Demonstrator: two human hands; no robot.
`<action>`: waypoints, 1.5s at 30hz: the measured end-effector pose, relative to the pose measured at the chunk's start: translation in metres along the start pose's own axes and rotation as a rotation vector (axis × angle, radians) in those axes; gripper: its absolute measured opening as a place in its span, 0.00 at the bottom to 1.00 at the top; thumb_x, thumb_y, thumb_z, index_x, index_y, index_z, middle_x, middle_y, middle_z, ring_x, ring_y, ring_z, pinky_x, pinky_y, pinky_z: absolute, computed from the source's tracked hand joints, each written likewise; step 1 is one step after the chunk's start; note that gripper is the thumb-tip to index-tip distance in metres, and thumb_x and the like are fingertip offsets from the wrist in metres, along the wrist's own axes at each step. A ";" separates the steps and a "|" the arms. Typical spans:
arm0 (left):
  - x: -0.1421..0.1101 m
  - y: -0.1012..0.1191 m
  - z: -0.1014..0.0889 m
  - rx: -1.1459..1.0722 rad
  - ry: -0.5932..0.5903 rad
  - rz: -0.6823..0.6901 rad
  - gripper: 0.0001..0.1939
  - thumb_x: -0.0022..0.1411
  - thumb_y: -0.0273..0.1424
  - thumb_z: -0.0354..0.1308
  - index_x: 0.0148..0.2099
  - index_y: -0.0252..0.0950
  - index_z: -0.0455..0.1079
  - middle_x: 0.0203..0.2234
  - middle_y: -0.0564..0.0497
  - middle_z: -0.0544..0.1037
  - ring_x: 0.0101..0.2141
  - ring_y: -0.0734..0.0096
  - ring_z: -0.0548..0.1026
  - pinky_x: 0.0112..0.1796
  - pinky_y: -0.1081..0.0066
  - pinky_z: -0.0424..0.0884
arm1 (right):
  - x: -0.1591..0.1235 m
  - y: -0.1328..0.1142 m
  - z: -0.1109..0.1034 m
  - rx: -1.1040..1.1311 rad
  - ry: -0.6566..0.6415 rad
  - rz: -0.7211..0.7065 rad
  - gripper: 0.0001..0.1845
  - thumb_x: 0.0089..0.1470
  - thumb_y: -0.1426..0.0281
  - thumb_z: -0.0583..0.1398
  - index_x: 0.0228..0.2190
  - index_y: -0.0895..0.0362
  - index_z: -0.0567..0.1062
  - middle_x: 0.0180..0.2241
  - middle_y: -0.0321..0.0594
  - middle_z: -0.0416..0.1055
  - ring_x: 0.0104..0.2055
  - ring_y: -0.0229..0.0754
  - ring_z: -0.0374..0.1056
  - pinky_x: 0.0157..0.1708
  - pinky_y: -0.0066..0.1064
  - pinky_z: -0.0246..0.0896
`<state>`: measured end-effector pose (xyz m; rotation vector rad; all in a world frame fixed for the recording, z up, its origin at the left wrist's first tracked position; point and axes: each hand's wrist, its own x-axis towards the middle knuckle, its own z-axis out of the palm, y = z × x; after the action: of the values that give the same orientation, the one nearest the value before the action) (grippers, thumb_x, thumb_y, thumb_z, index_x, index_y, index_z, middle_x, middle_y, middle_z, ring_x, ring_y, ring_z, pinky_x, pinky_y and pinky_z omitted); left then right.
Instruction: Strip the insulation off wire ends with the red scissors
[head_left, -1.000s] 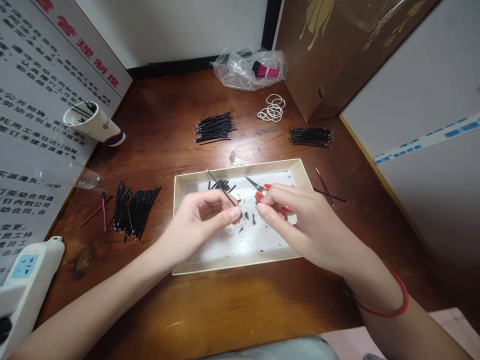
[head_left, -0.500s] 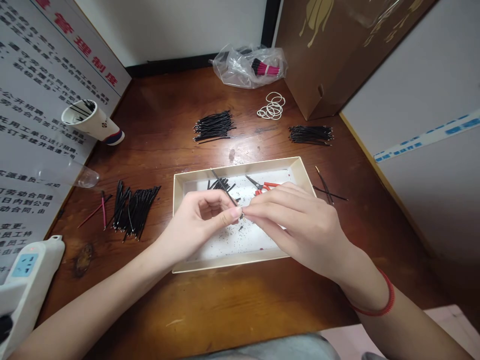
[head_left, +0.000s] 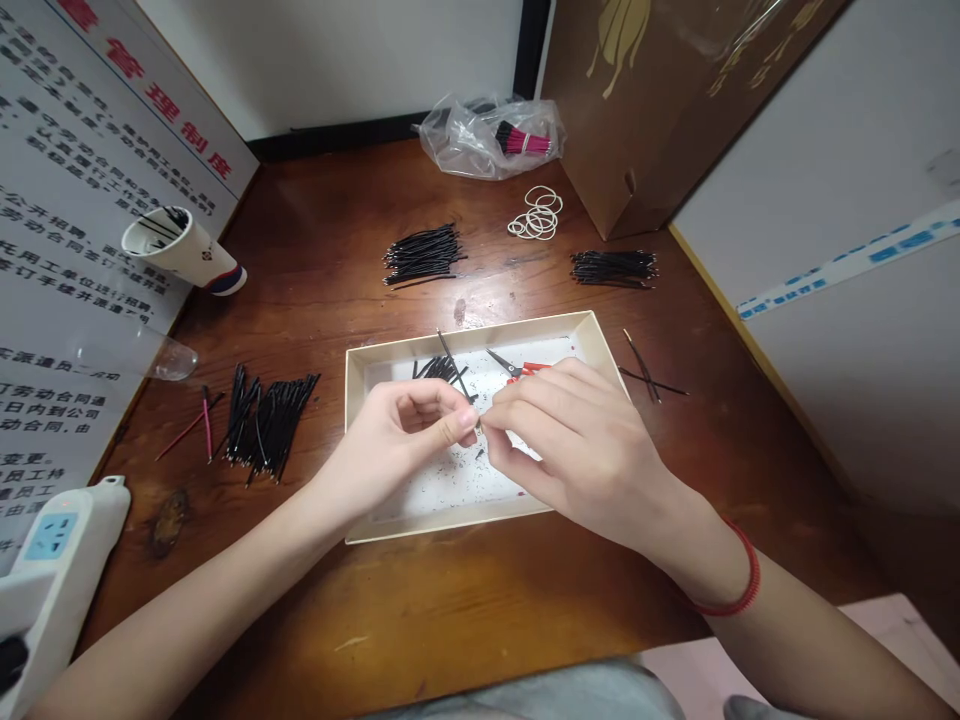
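Note:
My left hand [head_left: 401,428] pinches a short black wire [head_left: 453,362] between thumb and forefinger, above a shallow cardboard tray [head_left: 469,524]. The wire's upper part sticks up and away from me; its bare lower end shows at my fingertips. At that end my right hand [head_left: 589,430] has its thumb and fingers closed, and the tips partly hide what they grip. Inside the tray lie several cut black wires [head_left: 441,370] and red-handled scissors [head_left: 504,364], partly covered by my right hand. Small dark scraps dot the white tray bottom.
Bundles of black wire lie at left [head_left: 270,425], at the back [head_left: 424,254] and at right [head_left: 613,267]. Beyond are rubber bands [head_left: 537,213] and a plastic bag [head_left: 461,140]. A tilted paper cup [head_left: 187,250] and a power strip [head_left: 64,560] stand at left.
My right hand has shifted slightly left and its fingers have bent more around the wire's end. The wire in my left hand stands a little more upright. The whole view has turned slightly.

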<state>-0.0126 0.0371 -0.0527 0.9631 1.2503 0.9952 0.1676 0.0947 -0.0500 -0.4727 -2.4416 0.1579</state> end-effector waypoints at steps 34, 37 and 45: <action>-0.006 0.006 0.007 -0.027 0.043 -0.095 0.08 0.47 0.27 0.73 0.27 0.35 0.75 0.22 0.55 0.77 0.26 0.74 0.73 0.31 0.76 0.70 | -0.001 0.015 -0.015 0.236 -0.021 0.361 0.11 0.56 0.80 0.60 0.26 0.54 0.71 0.25 0.33 0.71 0.26 0.35 0.65 0.26 0.29 0.58; -0.004 0.007 0.007 -0.048 0.060 -0.081 0.08 0.48 0.27 0.72 0.27 0.35 0.75 0.21 0.55 0.76 0.25 0.74 0.73 0.31 0.75 0.71 | -0.003 0.012 -0.014 0.369 -0.141 0.396 0.12 0.58 0.76 0.62 0.24 0.55 0.68 0.23 0.31 0.66 0.25 0.34 0.62 0.26 0.28 0.58; -0.006 0.005 0.007 0.061 0.089 -0.034 0.04 0.49 0.24 0.69 0.27 0.34 0.75 0.21 0.55 0.77 0.25 0.76 0.71 0.30 0.77 0.68 | -0.005 0.012 -0.006 0.425 -0.032 0.226 0.08 0.58 0.81 0.62 0.35 0.55 0.75 0.30 0.35 0.71 0.29 0.35 0.65 0.33 0.28 0.64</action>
<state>-0.0063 0.0326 -0.0457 0.9501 1.3741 0.9870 0.1790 0.1043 -0.0507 -0.5511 -2.2899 0.7665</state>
